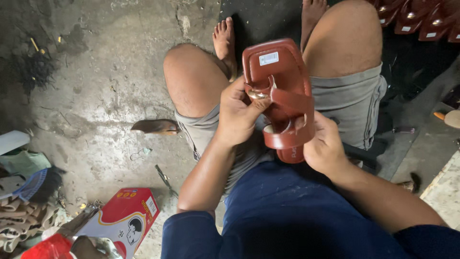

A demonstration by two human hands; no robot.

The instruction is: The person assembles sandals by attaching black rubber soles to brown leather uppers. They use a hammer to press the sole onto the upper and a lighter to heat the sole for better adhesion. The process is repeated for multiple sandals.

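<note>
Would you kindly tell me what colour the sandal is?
The sandal is reddish-brown, shown best in the head view.

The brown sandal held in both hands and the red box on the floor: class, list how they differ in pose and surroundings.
The brown sandal is lifted above the lap, gripped by the left hand and right hand; the red box lies untouched on the concrete floor. The sandal is strapped and open; the box is a closed carton. Both are reddish.
</note>
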